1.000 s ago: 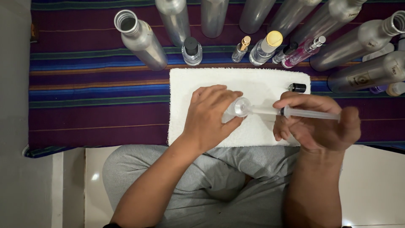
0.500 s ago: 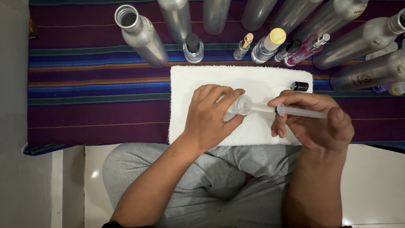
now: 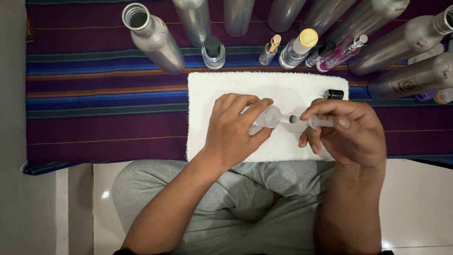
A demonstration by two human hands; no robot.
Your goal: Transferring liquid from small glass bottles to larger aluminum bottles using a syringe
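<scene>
Left hand gripping small clear bottle, right hand pinching syringe at its mouth

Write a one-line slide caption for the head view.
Left hand steadies a small clear bottle as right hand points a syringe into it.

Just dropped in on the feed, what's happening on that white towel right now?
A seated person is working over a white towel spread on a striped cloth. The left hand holds a small clear bottle on its side, while the right hand holds a syringe with its tip at the bottle's mouth. A small black cap lies loose on the towel. Tall silver bottles and small perfume vials stand along the far edge.
</scene>
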